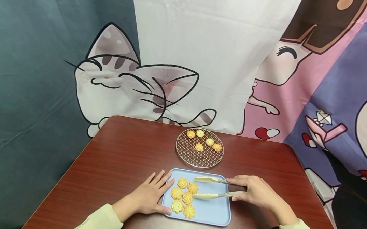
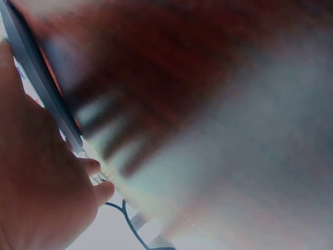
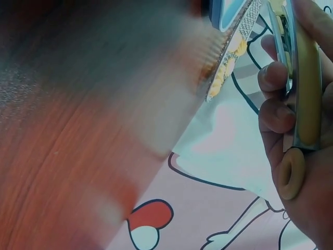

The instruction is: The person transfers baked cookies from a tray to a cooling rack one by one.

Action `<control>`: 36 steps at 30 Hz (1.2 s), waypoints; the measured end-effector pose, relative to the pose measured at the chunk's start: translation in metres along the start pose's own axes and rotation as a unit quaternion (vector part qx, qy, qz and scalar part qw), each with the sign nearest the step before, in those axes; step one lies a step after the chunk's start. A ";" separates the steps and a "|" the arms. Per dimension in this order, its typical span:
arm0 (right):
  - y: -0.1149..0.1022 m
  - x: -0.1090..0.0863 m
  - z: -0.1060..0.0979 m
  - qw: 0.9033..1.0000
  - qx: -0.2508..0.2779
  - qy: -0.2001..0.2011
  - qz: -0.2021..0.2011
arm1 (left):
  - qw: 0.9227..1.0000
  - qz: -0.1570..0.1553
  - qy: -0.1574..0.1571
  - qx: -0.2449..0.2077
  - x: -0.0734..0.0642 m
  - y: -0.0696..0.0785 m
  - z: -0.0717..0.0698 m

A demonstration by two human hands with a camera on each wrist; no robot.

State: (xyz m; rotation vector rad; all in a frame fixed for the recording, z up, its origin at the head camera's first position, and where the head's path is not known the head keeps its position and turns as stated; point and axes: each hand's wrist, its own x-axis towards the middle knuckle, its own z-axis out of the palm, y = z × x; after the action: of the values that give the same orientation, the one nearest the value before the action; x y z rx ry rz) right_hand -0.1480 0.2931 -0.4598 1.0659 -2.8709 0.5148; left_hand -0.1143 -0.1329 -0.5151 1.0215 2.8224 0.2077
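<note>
Cookies (image 1: 187, 197): six on tray (image 1: 210, 211) between the fingers, five on rack (image 1: 197, 157) beyond; work judged partway. Left hand (image 1: 149, 195) spread at tray edge; right hand (image 1: 255, 191) grips parted tongs (image 1: 208, 179).

Two pale cream sleeves (image 1: 102, 221)

The left hand (image 1: 149, 197) lies palm down, fingers straight and spread, thumb stretched out to the side. The right hand (image 1: 256, 192) is set in a grip, its fingers (image 3: 274, 77) curled inward. Both forearms angle forward and toward each other, pale sleeves (image 1: 106, 218) ending short of bare wrists (image 1: 126, 207).
</note>
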 end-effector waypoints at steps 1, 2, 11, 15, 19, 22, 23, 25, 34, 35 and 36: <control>0.001 0.001 0.000 1.000 0.000 -0.001 -0.005 | 1.000 0.000 -0.001 -0.001 0.000 0.000 0.000; 0.002 0.003 0.000 1.000 0.000 -0.003 -0.009 | 1.000 -0.001 -0.002 -0.001 0.000 0.000 0.000; 0.007 0.012 -0.002 0.999 0.002 -0.014 -0.029 | 1.000 0.003 0.007 -0.010 0.000 -0.001 0.002; 0.008 0.016 -0.005 0.999 0.000 -0.021 -0.036 | 1.000 0.001 0.000 -0.008 0.001 0.000 0.000; 0.010 0.020 -0.007 0.999 -0.002 -0.031 -0.043 | 1.000 -0.002 -0.008 -0.006 0.001 0.000 -0.001; 0.011 0.022 -0.007 0.998 0.000 -0.040 -0.045 | 1.000 -0.002 -0.010 -0.006 0.001 0.000 -0.001; 0.012 0.023 -0.007 0.998 0.001 -0.043 -0.044 | 1.000 -0.002 -0.010 -0.006 0.001 0.000 -0.001; 0.012 0.023 -0.007 0.998 0.003 -0.046 -0.043 | 1.000 -0.005 -0.013 -0.007 0.001 0.000 -0.001; 0.012 0.024 -0.008 0.998 -0.004 -0.046 -0.035 | 1.000 -0.011 -0.017 -0.002 0.002 -0.001 -0.001; 0.012 0.023 -0.008 0.998 -0.004 -0.045 -0.035 | 1.000 -0.012 -0.017 -0.002 0.002 -0.001 -0.001; 0.012 0.023 -0.007 0.998 -0.005 -0.043 -0.035 | 1.000 -0.012 -0.017 -0.002 0.002 -0.001 -0.001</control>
State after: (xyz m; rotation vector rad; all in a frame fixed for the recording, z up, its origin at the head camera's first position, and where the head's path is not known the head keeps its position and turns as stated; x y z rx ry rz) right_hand -0.1738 0.2897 -0.4533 1.2120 -2.8932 0.4599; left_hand -0.1164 -0.1325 -0.5149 0.9816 2.8013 0.1930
